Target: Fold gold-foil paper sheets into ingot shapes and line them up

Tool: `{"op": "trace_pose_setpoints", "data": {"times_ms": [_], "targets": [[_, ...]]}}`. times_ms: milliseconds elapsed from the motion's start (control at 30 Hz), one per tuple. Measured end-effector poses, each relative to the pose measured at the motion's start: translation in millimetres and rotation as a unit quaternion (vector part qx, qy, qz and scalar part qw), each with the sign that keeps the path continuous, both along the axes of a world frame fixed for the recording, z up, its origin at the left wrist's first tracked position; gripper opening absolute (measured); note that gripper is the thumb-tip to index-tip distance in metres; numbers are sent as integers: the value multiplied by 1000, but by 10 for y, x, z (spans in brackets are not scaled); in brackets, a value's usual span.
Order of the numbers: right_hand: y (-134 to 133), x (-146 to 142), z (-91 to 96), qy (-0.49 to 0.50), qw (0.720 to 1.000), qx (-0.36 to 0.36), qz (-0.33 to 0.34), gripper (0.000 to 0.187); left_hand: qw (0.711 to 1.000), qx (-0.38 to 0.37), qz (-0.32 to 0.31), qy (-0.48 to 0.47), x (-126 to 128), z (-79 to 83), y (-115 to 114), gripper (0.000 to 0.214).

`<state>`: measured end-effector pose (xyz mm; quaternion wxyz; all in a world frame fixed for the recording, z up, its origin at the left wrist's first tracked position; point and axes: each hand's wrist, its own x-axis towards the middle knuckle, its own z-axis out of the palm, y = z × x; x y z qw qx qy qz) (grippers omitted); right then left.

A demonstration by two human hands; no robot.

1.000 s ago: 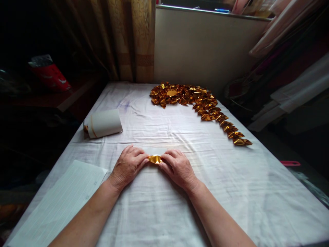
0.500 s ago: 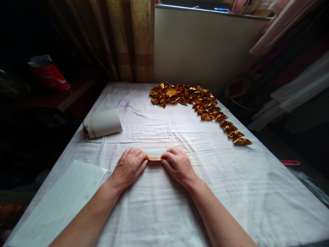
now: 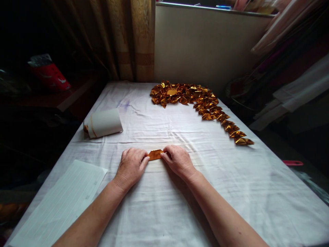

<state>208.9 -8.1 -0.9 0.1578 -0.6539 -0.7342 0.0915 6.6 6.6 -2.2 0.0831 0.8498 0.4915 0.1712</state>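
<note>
Between my two hands, a small folded piece of gold foil paper (image 3: 155,154) is held by its ends, low over the cloth. My left hand (image 3: 132,165) pinches its left end between thumb and fingers. At the right end, my right hand (image 3: 178,160) grips it in the same way; the fingertips partly cover both ends. Only the gold side of the paper shows. Farther back lies a pile of folded gold foil pieces (image 3: 172,92), with a line of them trailing toward the right edge.
A white sheet (image 3: 221,192) covers the table. A cream-coloured roll (image 3: 105,122) lies on its side at the left, and a lined paper sheet (image 3: 61,202) lies nearer. Off the table are a red packet (image 3: 50,75), a curtain (image 3: 128,41) and hanging clothes (image 3: 303,82).
The foil paper's white strip no longer shows. The piece is now folded over with its gold face toward me, both hands still at its ends.
</note>
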Motion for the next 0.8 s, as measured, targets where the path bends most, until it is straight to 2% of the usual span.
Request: {"op": "trace_pose_setpoints", "data": {"times_ms": [167,567,800], "targets": [[-4,-25,-37,15,999,13,-31,13,1000,-1,21,13,41,14,-9,11],[-33,4,-241,52,995,84,-21,7,998,35,40,36,78,-15,-6,9],[-98,-34,-226,15,991,134,7,27,999,30,17,37,70,-53,-3,15]]}}
